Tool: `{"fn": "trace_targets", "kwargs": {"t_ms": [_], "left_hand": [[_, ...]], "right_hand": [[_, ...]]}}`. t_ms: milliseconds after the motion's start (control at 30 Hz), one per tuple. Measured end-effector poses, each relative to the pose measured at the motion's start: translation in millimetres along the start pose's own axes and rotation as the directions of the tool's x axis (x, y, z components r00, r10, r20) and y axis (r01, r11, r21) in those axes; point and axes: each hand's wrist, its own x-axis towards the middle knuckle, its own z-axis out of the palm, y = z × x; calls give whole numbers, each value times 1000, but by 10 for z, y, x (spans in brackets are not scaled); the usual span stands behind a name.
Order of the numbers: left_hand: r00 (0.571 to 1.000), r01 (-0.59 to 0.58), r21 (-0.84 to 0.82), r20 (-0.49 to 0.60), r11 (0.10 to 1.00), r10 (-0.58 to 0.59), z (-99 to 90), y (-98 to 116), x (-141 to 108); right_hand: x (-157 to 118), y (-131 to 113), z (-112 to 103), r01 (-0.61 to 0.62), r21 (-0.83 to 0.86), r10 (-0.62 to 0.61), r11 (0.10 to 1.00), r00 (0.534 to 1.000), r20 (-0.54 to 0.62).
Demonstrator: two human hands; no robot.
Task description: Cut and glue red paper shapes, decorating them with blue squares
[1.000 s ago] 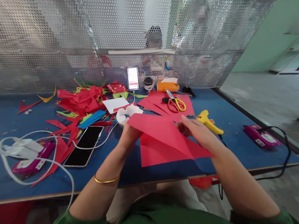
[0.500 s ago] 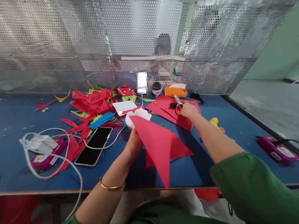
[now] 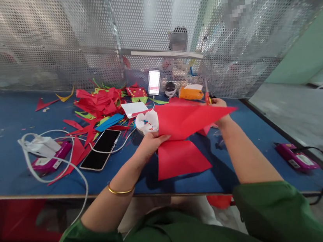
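Note:
My left hand (image 3: pixel 153 141) is closed on a red paper sheet (image 3: pixel 179 120) and a white paper-lined bowl (image 3: pixel 147 122) at the sheet's left edge. The sheet's pointed end stretches right, in front of my right hand (image 3: pixel 221 110). That hand is closed on scissors (image 3: pixel 207 96), which have red and black handles and blades pointing up; the blades are blurred. Another red piece (image 3: pixel 182 159) shows below the sheet. More red paper lies behind, partly hidden.
Red and green scraps (image 3: pixel 100 103) are heaped at the back left. A black phone (image 3: pixel 102 150), a white cable and a purple device (image 3: pixel 54 157) lie left. A second purple device (image 3: pixel 297 157) sits far right. A perforated metal screen (image 3: pixel 155 19) borders the table (image 3: pixel 1 156).
The red sheet has swung up from hanging downward, and its point is now at the right. My right hand has moved right with the scissors, off the red papers.

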Motion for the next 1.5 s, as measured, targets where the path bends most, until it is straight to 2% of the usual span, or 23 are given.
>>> {"fn": "trace_targets", "kwargs": {"t_ms": [100,200,300,433,533,767,867,933,1000,1267,1500], "left_hand": [[1000,14,15,12,1000,-14,16,38,-26],[1000,11,32,13,999,-12,30,66,-51],[1000,-2,54,-6,999,3,37,79,-55],[997,-31,101,-60,994,37,32,82,-37],[994,-48,133,-88,990,60,30,74,-29],[998,-52,222,-35,974,61,62,21,-11],[997,41,171,62,984,-53,81,9,-31],[978,147,112,131,983,-161,93,10,-53],[965,197,61,162,978,-205,104,19,-70],[970,184,-9,165,983,-180,85,36,-66],[996,78,-117,40,990,-74,133,34,-15]], "right_hand": [[-353,26,-58,34,294,-47,955,998,35],[-694,56,-5,78,510,-131,857,989,68],[-911,55,89,79,649,-198,757,974,113],[-1034,-2,167,58,748,-270,661,949,164],[-1098,-53,194,50,776,-280,628,946,166],[-1163,-112,215,42,749,-166,661,982,91],[-1160,-144,185,59,752,-139,656,989,44],[-1165,-163,164,66,758,-128,649,991,23],[-1170,-175,148,67,766,-128,640,992,20],[-1132,-160,115,54,791,-114,609,993,21],[-1054,-82,161,46,814,-76,579,997,-2]]}}
